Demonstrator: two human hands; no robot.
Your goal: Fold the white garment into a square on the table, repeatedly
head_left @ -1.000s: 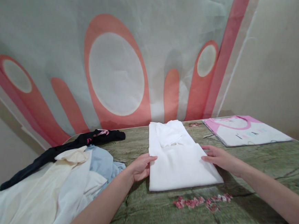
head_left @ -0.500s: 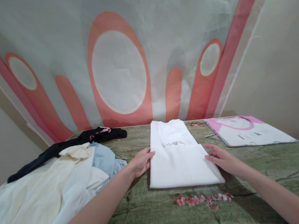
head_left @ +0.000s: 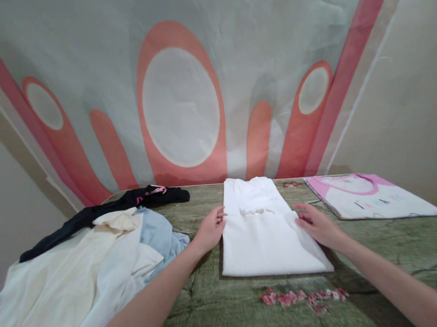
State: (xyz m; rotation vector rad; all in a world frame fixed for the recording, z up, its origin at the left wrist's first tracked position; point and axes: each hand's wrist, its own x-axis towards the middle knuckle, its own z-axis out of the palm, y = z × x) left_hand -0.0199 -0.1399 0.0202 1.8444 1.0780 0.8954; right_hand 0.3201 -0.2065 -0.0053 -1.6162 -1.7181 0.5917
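A folded white garment (head_left: 274,247) lies flat in front of me, its near part doubled over so that a slightly wavy edge crosses the middle. My left hand (head_left: 211,229) touches the left side by the end of that edge, fingers loosely bent and apart. At the opposite side, my right hand (head_left: 317,224) rests its fingertips against the garment, with thumb and forefinger separated. Neither hand visibly grips the cloth. The undersides of the fingers are partly hidden.
Left of me lies a loose heap of clothes: a cream garment (head_left: 63,266), a light blue one (head_left: 158,231) and a black one (head_left: 90,214). A folded pink and white shirt (head_left: 387,198) lies at the right. The wood-patterned tabletop (head_left: 215,310) meets a printed backdrop (head_left: 179,106).
Both hands have slid a little farther away along the garment's sides, towards the crosswise edge. Their fingers have bent slightly more. The view has shifted a little; the garment still lies flat.
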